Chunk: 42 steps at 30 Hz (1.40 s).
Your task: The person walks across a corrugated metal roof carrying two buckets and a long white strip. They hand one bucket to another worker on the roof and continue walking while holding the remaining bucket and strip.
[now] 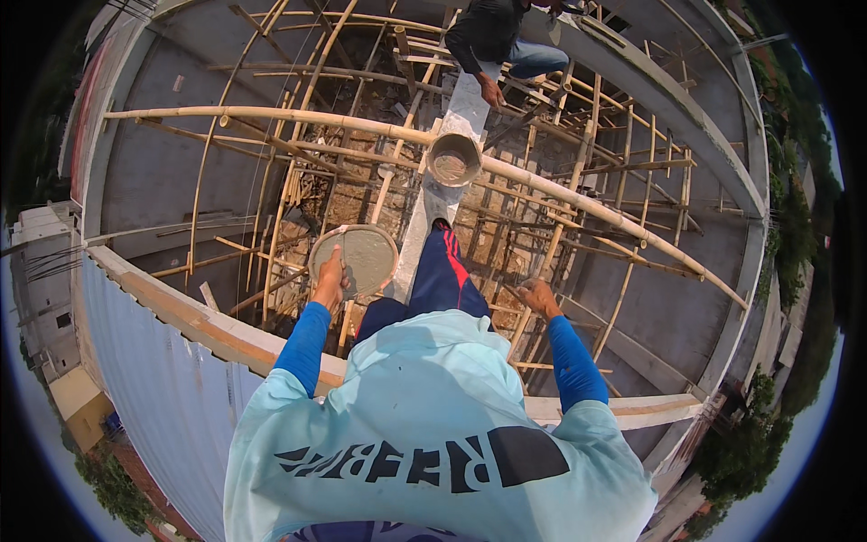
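Presently, one bucket (396,256) of grey mix, unemptied, its rim gripped by the left hand (330,278), fingers closed; second bucket (454,144), seemingly part-filled, on the beam (414,242). Right hand (540,297): fingers half-curled, contents I cannot tell.

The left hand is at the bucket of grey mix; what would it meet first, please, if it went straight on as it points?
The left hand would probably pass over the grey mix and meet the far rim of the bucket, though depth is unclear.
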Motion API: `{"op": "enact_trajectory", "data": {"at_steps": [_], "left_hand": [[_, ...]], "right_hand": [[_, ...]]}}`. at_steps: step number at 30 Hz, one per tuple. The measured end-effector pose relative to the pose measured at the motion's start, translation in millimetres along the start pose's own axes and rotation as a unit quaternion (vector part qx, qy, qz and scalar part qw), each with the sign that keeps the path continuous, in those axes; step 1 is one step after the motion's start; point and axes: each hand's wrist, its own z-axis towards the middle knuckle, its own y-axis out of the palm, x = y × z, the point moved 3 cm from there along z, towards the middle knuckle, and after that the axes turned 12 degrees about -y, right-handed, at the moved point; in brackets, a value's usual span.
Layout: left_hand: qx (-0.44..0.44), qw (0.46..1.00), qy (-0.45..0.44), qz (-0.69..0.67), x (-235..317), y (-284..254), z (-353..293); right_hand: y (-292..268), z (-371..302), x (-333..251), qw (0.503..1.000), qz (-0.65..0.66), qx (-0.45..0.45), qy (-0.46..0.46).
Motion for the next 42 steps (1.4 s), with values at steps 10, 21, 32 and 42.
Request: {"op": "enact_trajectory", "data": {"at_steps": [10, 21, 32, 42], "left_hand": [[-0.021, 0.986, 0.052, 0.16, 124, 203, 36], [-0.069, 0.933, 0.154, 0.319, 243, 407, 87], [-0.142, 0.907, 0.122, 0.378, 312, 526, 120], [-0.156, 0.909, 0.127, 0.364, 352, 559, 132]], "right_hand": [[-32, 118, -2, 0.924, 0.362, 0.102, 0.074], [-16, 113, 3, 0.847, 0.475, 0.175, 0.165], [124, 30, 27, 0.769, 0.552, 0.159, 0.28], [132, 33, 21, 0.781, 0.537, 0.155, 0.279]]}}
